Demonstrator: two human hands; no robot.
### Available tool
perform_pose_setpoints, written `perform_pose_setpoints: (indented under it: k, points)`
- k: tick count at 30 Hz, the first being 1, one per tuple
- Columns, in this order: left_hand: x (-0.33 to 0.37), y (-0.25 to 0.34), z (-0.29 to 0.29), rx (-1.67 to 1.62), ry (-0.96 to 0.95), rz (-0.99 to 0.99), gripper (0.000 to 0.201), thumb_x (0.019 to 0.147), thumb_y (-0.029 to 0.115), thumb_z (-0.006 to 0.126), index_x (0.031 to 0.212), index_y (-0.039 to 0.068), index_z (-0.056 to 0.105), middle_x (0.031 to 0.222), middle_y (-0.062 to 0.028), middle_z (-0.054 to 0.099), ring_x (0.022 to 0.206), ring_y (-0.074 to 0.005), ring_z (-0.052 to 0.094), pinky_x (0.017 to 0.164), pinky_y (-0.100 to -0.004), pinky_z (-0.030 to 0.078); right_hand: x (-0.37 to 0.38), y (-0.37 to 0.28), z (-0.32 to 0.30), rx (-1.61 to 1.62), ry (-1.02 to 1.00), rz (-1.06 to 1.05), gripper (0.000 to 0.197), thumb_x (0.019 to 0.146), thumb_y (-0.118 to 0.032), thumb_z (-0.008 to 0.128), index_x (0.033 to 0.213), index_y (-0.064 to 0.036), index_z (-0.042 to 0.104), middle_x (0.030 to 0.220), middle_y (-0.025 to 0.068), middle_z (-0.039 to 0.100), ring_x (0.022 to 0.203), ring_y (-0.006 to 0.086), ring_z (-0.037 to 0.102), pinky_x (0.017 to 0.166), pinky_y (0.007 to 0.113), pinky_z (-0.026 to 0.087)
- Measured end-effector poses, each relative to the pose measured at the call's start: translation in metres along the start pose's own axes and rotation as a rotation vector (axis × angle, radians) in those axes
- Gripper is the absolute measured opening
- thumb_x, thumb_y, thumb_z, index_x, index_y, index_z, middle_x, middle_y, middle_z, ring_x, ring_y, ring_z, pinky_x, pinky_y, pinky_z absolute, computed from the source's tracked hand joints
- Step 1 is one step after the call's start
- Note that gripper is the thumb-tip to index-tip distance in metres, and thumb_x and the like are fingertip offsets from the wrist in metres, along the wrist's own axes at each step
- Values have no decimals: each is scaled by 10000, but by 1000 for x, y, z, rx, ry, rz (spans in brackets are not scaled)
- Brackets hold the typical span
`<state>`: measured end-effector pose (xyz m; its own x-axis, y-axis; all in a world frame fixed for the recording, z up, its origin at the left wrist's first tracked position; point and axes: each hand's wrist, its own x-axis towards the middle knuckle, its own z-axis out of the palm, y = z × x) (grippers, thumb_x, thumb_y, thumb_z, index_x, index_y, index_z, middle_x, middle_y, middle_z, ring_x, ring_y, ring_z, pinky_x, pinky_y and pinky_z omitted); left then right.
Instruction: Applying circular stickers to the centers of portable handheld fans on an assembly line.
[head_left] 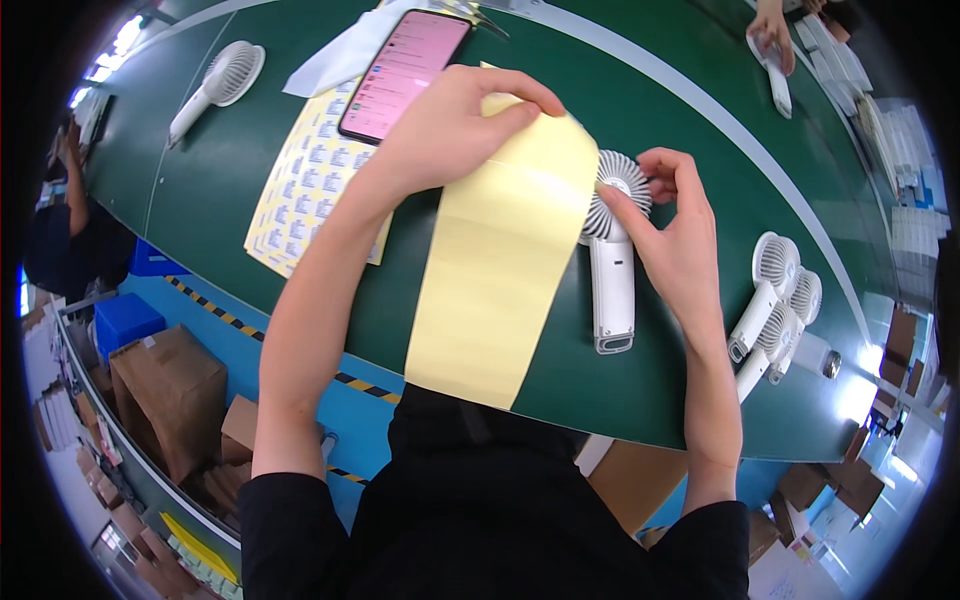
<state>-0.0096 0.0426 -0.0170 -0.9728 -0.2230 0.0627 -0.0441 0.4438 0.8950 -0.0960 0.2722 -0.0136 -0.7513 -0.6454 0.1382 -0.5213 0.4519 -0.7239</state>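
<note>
My left hand (455, 128) grips the top of a pale yellow sheet (490, 290), thumb and forefinger closed on it. The sheet curves over at the top and hangs down past the table's near edge. A white handheld fan (613, 285) lies beside the sheet's right edge, its round ribbed head partly covered by the sheet and my right thumb. My right hand (675, 230) is at the fan head with thumb and fingers apart. The thumb reaches across the head to the sheet's edge; some fingertips are hidden.
A pink-screened phone (410, 70) rests on printed label sheets (315, 180), near a white cloth or paper (335, 60). One white fan (222, 82) lies far left; several fans (775, 300) cluster at right. Another person's hand (772, 35) holds a fan at far right.
</note>
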Motion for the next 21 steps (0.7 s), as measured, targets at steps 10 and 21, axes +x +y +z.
perform_pose_setpoints:
  k: [10,21]
  points:
    - [-2,-1,2,32,36,2,220,924,137,554,1012,58,740,984,-126,707,889,-245,664,824,-333,519,1,5,12,38,44,-16,229,906,-185,691,1107,-77,699,919,50,621,769,163,539,699,291,460]
    - [-3,0,-4,15,52,22,223,909,133,568,1029,36,730,1018,-140,713,943,-263,669,874,-340,510,-21,-11,-12,-162,38,229,405,857,-376,752,853,-14,569,741,69,542,640,178,524,620,314,458]
